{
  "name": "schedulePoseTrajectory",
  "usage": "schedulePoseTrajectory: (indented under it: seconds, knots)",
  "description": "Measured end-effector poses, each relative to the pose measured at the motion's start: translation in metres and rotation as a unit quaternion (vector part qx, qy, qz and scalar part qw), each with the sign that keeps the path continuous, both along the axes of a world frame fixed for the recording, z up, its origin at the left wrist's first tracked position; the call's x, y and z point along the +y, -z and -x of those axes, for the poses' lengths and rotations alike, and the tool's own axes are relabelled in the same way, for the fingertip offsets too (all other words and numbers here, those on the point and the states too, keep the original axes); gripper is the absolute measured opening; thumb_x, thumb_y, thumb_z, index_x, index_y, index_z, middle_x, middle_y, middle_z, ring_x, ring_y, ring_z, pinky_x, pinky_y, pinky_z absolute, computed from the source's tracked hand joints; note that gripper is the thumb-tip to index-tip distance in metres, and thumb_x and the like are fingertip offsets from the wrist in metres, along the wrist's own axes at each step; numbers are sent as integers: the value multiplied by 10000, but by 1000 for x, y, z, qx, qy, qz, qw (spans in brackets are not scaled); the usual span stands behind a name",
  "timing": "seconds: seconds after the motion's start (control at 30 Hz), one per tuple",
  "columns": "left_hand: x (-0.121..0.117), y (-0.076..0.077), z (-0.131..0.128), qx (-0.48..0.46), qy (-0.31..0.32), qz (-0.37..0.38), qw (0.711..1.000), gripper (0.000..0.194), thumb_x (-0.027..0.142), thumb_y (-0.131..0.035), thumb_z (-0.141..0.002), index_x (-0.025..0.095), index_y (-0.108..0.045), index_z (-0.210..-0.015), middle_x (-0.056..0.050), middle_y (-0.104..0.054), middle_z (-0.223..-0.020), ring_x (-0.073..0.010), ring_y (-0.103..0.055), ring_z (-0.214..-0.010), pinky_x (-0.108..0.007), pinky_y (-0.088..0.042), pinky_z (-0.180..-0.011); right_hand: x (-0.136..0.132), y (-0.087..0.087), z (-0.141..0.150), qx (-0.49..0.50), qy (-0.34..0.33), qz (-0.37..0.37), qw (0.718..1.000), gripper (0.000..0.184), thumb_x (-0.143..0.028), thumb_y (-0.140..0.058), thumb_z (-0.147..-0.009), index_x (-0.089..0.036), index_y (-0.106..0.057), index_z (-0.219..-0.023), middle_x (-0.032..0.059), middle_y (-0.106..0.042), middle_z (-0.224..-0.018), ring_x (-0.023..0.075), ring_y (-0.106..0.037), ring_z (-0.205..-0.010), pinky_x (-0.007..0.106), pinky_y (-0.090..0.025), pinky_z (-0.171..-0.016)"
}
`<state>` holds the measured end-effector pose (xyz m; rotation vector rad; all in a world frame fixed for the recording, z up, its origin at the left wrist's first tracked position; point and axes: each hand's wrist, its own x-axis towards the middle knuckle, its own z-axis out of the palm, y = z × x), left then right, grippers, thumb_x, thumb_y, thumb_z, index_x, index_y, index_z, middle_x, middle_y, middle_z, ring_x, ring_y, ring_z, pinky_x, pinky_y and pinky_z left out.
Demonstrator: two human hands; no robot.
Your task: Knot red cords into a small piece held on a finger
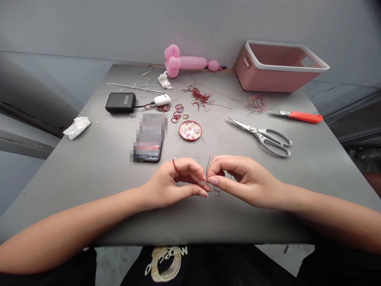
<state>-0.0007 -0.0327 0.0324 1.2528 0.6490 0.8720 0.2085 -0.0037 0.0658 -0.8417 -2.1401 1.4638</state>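
Near the front of the table my two hands meet, fingertips almost touching. Thin dark red wire [208,161] rises from between them, and its loose ends curl below the fingers. My left hand [175,184] pinches the wire with thumb and fingers; a red wire ring [176,165] circles one of its fingers. With thumb and forefinger closed, my right hand [245,180] grips the same wire. Just beyond the hands lies a small round red-rimmed dish [190,131] of beads and sequins. Several red wire rings [176,116] rest behind it.
Scissors [262,137] and an orange-handled cutter [305,116] lie right. Cut wire bits [200,96] and a wire coil [257,104] are farther back. A phone [150,137], black power bank [120,102], white case [162,100] and tissue [76,127] are left. A pink bin [268,79] and balloon [193,62] stand behind.
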Motion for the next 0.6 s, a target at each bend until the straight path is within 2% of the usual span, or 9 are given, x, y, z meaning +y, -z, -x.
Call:
schedulePoseTrajectory:
  seconds: [0.13, 0.27, 0.37, 0.43, 0.47, 0.6]
  knots:
    - [-1, -1, 0, 0, -16, 19, 1000, 190, 70, -739, -733, 142, -614, -856, -14, -718, -763, -121, -721, -757, -233, -601, -760, 2, -1, 0, 0, 13, 117, 993, 166, -308, -643, -867, -156, -639, -801, 7, -605, -729, 101, -502, -657, 235, -429, -617]
    - [-1, -3, 0, 3, -9, 51, 999, 155, 80, -738, -733, 147, -650, -842, -18, -723, -764, -125, -710, -744, -246, -593, -752, 8, 2, 1, 22, 13, 256, 966, 181, -297, -741, -775, -147, -650, -818, 25, -648, -776, 115, -567, -716, 243, -476, -666]
    - [1, -5, 0, -2, 3, 74, 997, 143, 100, -740, -737, 147, -690, -863, -24, -718, -763, -128, -693, -735, -251, -580, -735, 11, 4, 0, 30, -1, 319, 947, 168, -293, -738, -765, -146, -661, -792, 18, -645, -750, 105, -576, -692, 236, -477, -656]
    - [2, -6, -1, -10, -2, 94, 996, 150, 146, -752, -745, 146, -705, -888, -26, -710, -761, -126, -677, -728, -249, -566, -727, 11, 5, 0, 43, -2, 309, 950, 151, -290, -697, -799, -149, -655, -765, 12, -635, -721, 101, -573, -677, 235, -471, -647]
    - [2, -6, -1, -18, -11, 110, 994, 159, 177, -758, -751, 147, -704, -898, -24, -706, -763, -121, -670, -723, -249, -561, -727, 10, 5, 0, 53, 3, 281, 958, 148, -284, -676, -818, -151, -651, -759, 14, -635, -724, 103, -575, -683, 237, -471, -649]
    - [-1, -3, -4, -51, -53, 183, 980, 203, 260, -778, -754, 153, -651, -872, -1, -685, -798, -111, -670, -749, -276, -552, -788, 3, 2, 2, 73, 21, 64, 995, 132, -205, -602, -871, -158, -637, -752, 13, -610, -718, 98, -547, -664, 237, -460, -628]
